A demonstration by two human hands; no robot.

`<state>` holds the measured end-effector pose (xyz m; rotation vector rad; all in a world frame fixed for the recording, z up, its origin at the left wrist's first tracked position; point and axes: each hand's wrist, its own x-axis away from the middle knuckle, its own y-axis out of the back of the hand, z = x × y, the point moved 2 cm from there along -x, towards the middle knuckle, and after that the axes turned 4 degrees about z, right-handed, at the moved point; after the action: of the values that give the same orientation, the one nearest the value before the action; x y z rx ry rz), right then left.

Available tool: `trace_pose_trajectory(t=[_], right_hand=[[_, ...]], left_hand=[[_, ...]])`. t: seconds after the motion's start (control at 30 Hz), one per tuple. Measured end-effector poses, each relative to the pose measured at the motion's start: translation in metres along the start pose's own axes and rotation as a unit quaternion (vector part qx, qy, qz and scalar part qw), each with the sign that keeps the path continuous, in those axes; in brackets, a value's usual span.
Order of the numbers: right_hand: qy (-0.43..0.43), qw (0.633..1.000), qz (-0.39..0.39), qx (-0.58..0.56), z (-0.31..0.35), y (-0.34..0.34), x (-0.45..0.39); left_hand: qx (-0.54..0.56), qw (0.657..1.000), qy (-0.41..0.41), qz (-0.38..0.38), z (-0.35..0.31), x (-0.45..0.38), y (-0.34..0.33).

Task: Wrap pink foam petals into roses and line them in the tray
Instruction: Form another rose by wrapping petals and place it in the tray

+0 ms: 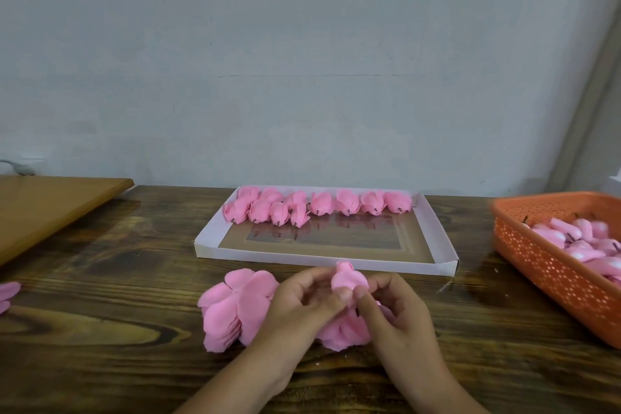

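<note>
Just in front of the white cardboard tray [440, 239], my left hand [302, 302] and my right hand [396, 309] both pinch a pink foam rose [347, 281] whose petals are partly folded up around its centre. More loose petals of the same piece hang below it, between my hands. A stack of flat pink petal sheets [235, 306] lies on the table to the left of my left hand. Several finished roses [319, 203] stand in rows along the tray's far side.
An orange perforated basket [551, 265] with several pink rose buds sits at the right. A light wooden board [50, 205] lies at the far left. Pink petals [6, 294] peek in at the left edge. The table is dark wood, against a grey wall.
</note>
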<state>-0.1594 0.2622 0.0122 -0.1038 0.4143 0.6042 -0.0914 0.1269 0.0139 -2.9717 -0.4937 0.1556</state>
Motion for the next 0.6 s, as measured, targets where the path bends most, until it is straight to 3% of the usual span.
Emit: trace_pose_trajectory(t=[0.37, 0.6], right_hand=[[0.039, 0.999, 0.021, -0.016, 0.0010, -0.0027, -0.0001], [0.036, 0.999, -0.004, -0.013, -0.0021, 0.0004, -0.0009]], left_hand=[[0.021, 0.999, -0.017, -0.044, -0.0008, -0.0020, 0.0016], [0.031, 0.999, -0.020, -0.040, -0.0020, -0.0005, -0.0001]])
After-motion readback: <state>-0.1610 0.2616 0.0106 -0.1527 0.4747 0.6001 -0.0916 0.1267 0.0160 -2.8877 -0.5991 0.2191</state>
